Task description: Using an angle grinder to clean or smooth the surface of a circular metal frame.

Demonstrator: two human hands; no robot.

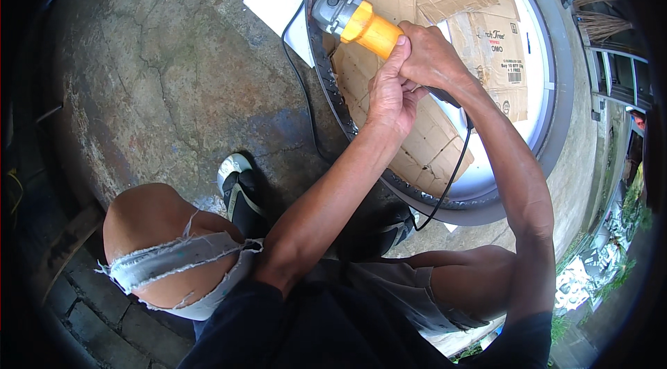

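While in the grip of both hands (pixel 433 58), yellow power tool (pixel 374 30), grey head (pixel 336 13) beyond.

From where I stand, the left grip (pixel 393 94) and right grip (pixel 432 56) cover the rear of the yellow power tool (pixel 375 32); its underside is hidden too. The round frame's (pixel 564 84) far rim is cut off. Clutter (pixel 603 273) at the right is too blurred to tell.
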